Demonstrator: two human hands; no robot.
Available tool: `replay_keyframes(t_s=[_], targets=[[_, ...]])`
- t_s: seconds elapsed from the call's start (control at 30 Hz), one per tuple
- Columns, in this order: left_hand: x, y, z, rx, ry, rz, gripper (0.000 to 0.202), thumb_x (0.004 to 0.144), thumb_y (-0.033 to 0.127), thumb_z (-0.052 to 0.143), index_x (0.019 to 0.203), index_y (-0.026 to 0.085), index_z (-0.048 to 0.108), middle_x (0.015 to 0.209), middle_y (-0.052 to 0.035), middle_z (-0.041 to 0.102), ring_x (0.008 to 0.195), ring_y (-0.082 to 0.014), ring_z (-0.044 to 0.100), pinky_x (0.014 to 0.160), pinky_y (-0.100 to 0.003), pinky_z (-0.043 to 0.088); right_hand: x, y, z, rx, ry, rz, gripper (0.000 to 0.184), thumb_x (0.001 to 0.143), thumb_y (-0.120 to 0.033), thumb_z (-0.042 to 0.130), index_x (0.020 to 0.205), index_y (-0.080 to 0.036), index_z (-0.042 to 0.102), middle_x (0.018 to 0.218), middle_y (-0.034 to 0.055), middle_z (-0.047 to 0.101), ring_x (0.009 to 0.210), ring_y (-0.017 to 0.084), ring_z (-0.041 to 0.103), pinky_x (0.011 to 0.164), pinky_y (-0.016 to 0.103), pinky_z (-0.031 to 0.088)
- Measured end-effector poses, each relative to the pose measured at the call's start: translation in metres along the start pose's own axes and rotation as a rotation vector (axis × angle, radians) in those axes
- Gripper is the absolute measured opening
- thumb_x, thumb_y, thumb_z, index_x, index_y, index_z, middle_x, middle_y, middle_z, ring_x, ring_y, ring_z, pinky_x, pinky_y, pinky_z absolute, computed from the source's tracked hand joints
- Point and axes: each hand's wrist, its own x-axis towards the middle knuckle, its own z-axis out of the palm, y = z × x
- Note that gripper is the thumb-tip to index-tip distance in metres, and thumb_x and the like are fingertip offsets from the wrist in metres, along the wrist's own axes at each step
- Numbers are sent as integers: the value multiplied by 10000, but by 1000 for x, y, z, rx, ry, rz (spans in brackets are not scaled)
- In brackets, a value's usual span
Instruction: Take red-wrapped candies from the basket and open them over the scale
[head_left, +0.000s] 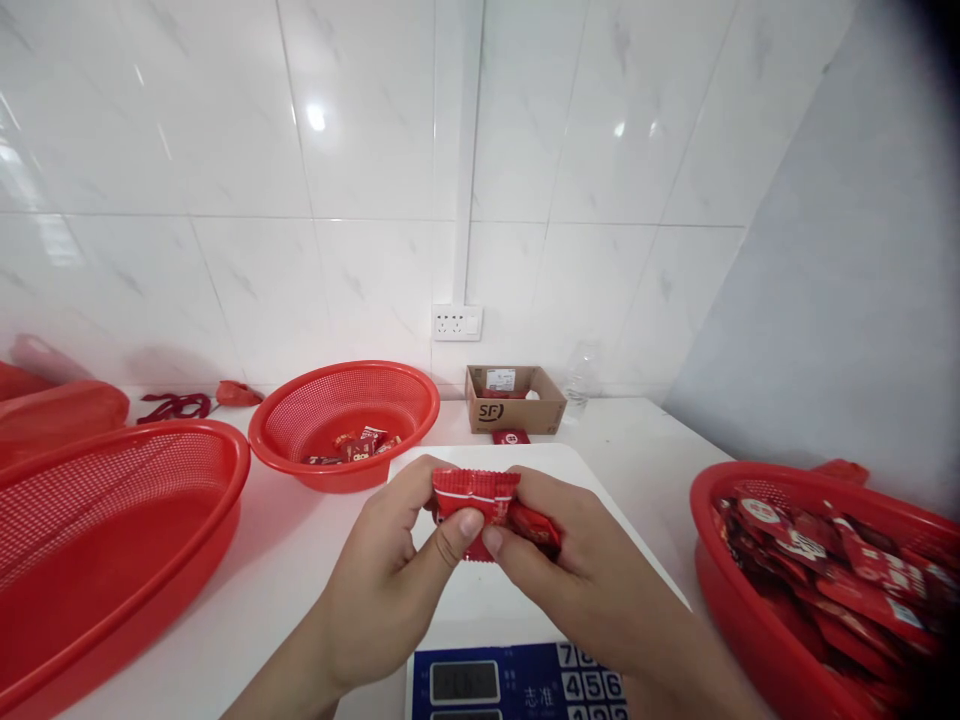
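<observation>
Both my hands meet in front of me over the white weighing plate of a digital scale [517,600]. Between them is a small red snack packet [480,492] with a crimped top edge. My left hand [401,560] pinches it, thumb laid across its front. From the other side my right hand [570,550] grips the same packet by its lower right. A second red packet [534,525] shows in the right palm, partly covered by the fingers. Below the hands is the scale's blue panel [525,697] with number keys and a display.
A large red basket [238,460] stands at the left. Behind it a round red basket [262,440] holds a few packets. At the right, another red basket [705,490] is heaped with red packets. A cardboard box [517,415] and a clear plastic container [581,378] stand by the tiled wall.
</observation>
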Motion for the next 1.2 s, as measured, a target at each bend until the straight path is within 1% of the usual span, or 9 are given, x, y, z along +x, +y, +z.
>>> replay_keyframes(t_s=[0.2,0.33,0.47,0.6,0.77,0.9,1.07,1.13,1.2], targets=[[-3,1,6,37,38,48,126,996,278,497,938,235,600,868,10,582,789,-143,555,718,-269,469,1,-2,4,22,42,-62,164,854,-234,500,702,-200,450,684,-4,541,600,131,466,518,242,366],[-5,1,8,-14,67,-27,131,976,325,535,936,226,611,899,-9,625,824,-168,569,749,-298,478,0,-3,2,49,38,-41,156,863,-244,506,715,-196,493,636,-20,504,566,126,440,491,236,355],[-2,3,4,-63,57,-101,120,952,334,576,930,226,623,886,-8,623,830,-176,559,735,-293,482,0,-3,0,104,33,-9,141,872,-254,535,742,-200,528,617,-22,492,595,145,482,529,247,398],[-2,6,-1,-73,31,-94,118,955,312,572,913,224,639,885,-12,632,838,-177,554,753,-294,476,0,-2,0,93,6,-3,126,875,-260,547,766,-199,533,661,-7,532,625,154,507,547,257,410],[-2,7,-3,-68,69,-75,102,944,308,596,917,236,663,857,-1,614,809,-171,543,748,-299,463,-2,-2,-1,102,-3,-25,74,897,-248,537,850,-201,569,722,-11,586,626,139,506,546,245,404],[0,6,-5,-2,65,-46,106,948,299,589,983,282,688,887,5,609,834,-170,541,757,-297,462,0,1,-3,40,78,-152,80,913,-208,555,845,-213,596,736,-21,589,640,127,521,551,233,402],[0,1,-3,252,264,-12,159,900,354,651,1030,297,721,813,5,596,720,-154,517,628,-261,449,6,10,-1,-64,280,-338,113,943,-191,571,971,-227,674,889,25,618,802,157,596,691,263,480],[-1,-2,-1,181,282,-47,193,914,353,635,1084,307,713,742,22,620,646,-135,527,570,-236,456,9,14,1,-82,329,-355,175,950,-197,565,1076,-237,680,990,49,625,891,174,616,743,276,500],[-2,-3,1,74,276,-51,206,932,326,618,1117,329,708,770,31,671,637,-122,560,570,-214,488,10,17,2,-75,373,-348,223,957,-192,544,1131,-247,673,1048,58,622,944,180,618,772,282,506]])
